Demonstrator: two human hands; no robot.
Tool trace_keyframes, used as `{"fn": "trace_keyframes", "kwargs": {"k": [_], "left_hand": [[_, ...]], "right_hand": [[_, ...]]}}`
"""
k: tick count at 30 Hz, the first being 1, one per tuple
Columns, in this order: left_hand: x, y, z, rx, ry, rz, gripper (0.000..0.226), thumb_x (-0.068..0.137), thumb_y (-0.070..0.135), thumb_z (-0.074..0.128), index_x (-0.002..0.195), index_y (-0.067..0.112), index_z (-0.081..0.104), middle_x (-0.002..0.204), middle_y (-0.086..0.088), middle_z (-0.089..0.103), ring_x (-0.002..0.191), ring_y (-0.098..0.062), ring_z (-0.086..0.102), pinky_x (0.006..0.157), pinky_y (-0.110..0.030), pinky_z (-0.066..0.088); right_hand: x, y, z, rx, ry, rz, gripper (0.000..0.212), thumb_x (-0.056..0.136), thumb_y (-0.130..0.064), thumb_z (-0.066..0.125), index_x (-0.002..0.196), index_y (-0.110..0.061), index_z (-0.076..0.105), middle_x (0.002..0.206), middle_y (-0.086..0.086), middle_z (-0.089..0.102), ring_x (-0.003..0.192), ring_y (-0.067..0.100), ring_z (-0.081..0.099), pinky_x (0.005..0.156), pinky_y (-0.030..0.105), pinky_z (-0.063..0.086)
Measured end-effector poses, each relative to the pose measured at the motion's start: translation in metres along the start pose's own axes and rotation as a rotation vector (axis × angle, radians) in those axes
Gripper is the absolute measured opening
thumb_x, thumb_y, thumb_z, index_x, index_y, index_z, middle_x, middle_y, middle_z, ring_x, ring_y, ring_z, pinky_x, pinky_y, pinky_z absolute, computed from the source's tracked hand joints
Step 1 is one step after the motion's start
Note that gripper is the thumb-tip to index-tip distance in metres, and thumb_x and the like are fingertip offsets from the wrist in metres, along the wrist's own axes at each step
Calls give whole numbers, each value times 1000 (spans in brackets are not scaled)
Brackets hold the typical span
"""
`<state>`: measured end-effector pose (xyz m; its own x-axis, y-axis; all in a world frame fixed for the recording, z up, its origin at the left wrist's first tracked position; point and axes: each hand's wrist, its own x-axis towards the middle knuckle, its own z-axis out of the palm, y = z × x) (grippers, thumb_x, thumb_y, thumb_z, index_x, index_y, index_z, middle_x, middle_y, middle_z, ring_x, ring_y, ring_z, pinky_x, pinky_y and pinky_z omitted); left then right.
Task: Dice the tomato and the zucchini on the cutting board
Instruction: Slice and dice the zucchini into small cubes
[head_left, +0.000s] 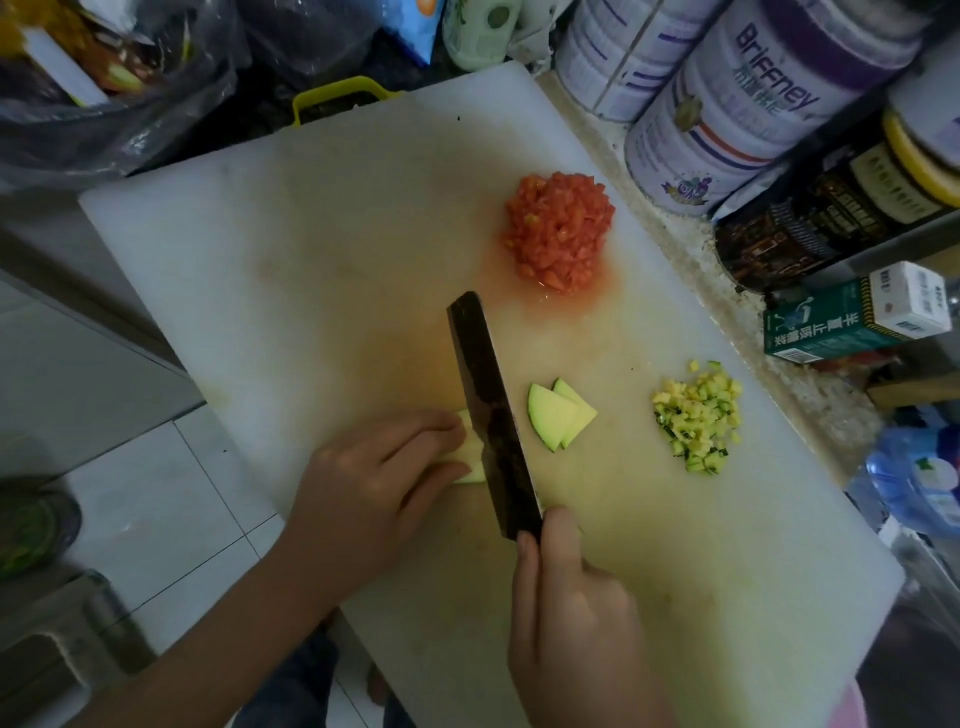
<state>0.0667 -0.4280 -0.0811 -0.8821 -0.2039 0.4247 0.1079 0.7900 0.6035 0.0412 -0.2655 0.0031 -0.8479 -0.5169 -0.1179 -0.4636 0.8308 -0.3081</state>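
1. Head view, the layout: I am looking down on the board (311, 234). The tomato (558, 234) is lying at its far right part as a red heap, and I am judging it fully diced.
2. Same view, the zucchini: it is sitting in three lots. The dice (698, 421) are piled near the right edge, two flat wedges (558, 415) are lying between that pile and the knife (493, 415), and one uncut piece (474, 467) is lying left of the blade.
3. Same view, the left hand (384, 478): it is grasping the piece, covering most of it, so only a pale edge is showing beside the blade.
4. Same view, the right hand (571, 613): it is clenching the knife handle, which is hidden inside the fist. The blade is running from this hand away toward the far side, leaning a little left.
5. The relation I am steering by: the piece is lying to the left of the blade and touching it, and I am judging that its length is running across the blade's line. The left fingertips (441, 423) are sitting just beside the steel.
6. My reading: the work is sitting mid-slice on the last piece, and the wedges are waiting for dicing. The next stroke is calling for the left fingertips tucking back from the edge.
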Motion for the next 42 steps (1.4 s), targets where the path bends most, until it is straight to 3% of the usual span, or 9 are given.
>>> {"fn": "trace_keyframes", "kwargs": {"k": [4,9,13,17,21,31,36,39,42], "left_hand": [[1,1,-1,-20,23,-7,26,89,28,65,101,6,76,106,-5,73,93,-16,70,81,-26,56],[1,0,0,-6,35,16,23,90,25,66,99,7,76,106,-3,73,95,-13,68,85,-20,51],[2,-5,-1,-7,28,4,22,90,25,65,99,8,76,106,-2,73,92,-14,68,80,-24,52],[2,-4,-1,14,23,8,25,91,27,61,97,7,76,102,-3,73,87,-14,69,73,-21,52],[2,-5,0,59,-40,60,28,93,30,59,96,6,74,102,-4,72,85,-14,69,66,-24,56],[16,-29,-12,127,-226,133,48,88,42,50,112,5,69,114,-6,69,99,-23,66,79,-35,58],[47,-41,-17,166,-263,138,48,84,44,49,107,6,69,106,-9,71,93,-24,64,79,-32,51],[61,-41,-18,191,-286,118,52,81,46,50,107,4,69,106,-11,70,94,-29,65,84,-35,46],[70,-23,-27,141,-217,74,64,88,52,50,125,1,60,121,-15,64,109,-32,61,93,-39,47]], "right_hand": [[0,-13,10,-172,2,105,23,88,-34,35,87,-13,43,38,1,45,24,27,42,40,23,9],[1,-15,20,-182,-5,152,46,101,-37,8,89,-11,44,41,2,49,25,28,44,29,24,13],[10,-17,28,-163,-53,119,34,100,-34,21,91,-11,44,41,-1,47,25,23,43,28,26,17],[31,-7,20,5,-49,134,12,97,-20,40,102,-11,46,45,0,45,32,18,42,40,23,16],[43,4,7,254,-89,113,12,99,-32,34,95,-22,39,54,-3,41,48,20,41,51,29,27],[12,0,-26,513,50,311,23,98,-30,43,75,-24,42,49,15,50,41,25,48,51,39,43],[-4,9,-31,160,118,153,22,97,-37,43,83,-21,46,48,-8,38,44,16,45,42,24,28],[-12,14,-31,-57,81,114,33,96,-47,36,85,-21,52,57,-6,49,44,21,50,38,31,37],[-18,23,-32,-180,127,103,28,88,-43,57,82,-16,55,58,0,54,40,24,50,35,25,30]]}}
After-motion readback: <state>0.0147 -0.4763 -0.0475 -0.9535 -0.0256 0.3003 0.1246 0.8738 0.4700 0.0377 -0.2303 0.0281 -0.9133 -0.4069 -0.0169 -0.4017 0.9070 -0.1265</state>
